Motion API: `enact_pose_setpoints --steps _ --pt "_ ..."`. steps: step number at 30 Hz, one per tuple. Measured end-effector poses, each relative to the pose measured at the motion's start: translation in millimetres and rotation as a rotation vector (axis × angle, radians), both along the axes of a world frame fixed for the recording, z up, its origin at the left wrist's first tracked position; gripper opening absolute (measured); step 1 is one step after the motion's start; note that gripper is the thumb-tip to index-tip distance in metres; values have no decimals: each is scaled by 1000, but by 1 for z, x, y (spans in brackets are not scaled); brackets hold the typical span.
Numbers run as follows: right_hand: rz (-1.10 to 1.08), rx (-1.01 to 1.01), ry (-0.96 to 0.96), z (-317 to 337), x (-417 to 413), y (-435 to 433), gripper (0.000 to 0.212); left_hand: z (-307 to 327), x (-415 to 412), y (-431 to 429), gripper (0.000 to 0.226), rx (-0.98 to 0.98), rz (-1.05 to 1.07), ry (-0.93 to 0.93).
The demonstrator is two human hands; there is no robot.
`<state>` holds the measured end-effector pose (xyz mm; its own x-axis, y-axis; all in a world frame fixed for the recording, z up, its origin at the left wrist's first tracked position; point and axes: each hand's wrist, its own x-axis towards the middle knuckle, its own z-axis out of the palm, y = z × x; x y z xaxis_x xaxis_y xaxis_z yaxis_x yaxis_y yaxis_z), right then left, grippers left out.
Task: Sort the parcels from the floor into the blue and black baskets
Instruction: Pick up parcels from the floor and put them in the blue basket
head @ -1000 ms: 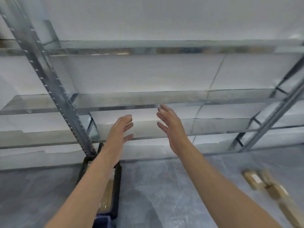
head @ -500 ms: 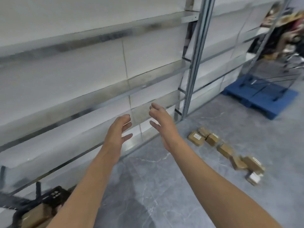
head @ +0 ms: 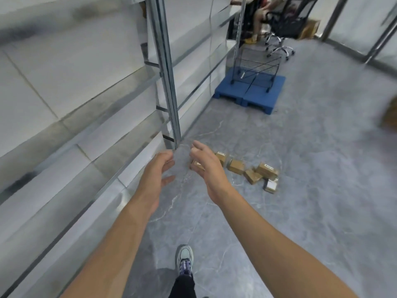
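Several small brown cardboard parcels [head: 250,172] lie in a loose row on the grey floor ahead, some with white labels. My left hand [head: 158,173] and my right hand [head: 207,168] are both raised in front of me, fingers apart and empty. The right hand covers part of the nearest parcel [head: 196,165] from this angle, well above it. No blue or black basket is in view.
A metal shelving rack [head: 167,82] runs along the left. A blue pallet [head: 251,91] with a black wire cart [head: 256,65] stands farther on. A seated person on an office chair [head: 281,24] is at the back. My shoe [head: 184,258] is on the floor below.
The view has swung right, away from the shelves and the basket at lower left. The parcels have come to the centre. Both hands stay raised and empty.
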<state>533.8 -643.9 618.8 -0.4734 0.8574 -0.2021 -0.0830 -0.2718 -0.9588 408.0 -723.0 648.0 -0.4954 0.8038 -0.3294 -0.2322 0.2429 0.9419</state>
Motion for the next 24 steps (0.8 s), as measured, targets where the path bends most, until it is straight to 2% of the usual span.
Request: enact_pose_setpoints --steps 5,9,15,24 --pt "-116 -23 -36 -19 -9 50 46 -22 -18 72 23 -20 -158 -25" --pt "-221 -60 -53 -26 -13 84 37 -38 -31 126 21 -48 -254 -26" --pt "-355 -109 -74 -45 -1 121 42 -61 -36 191 25 -85 -393 -32" --pt "-442 -200 -98 -95 42 204 45 -108 -17 280 34 -191 -475 -14"
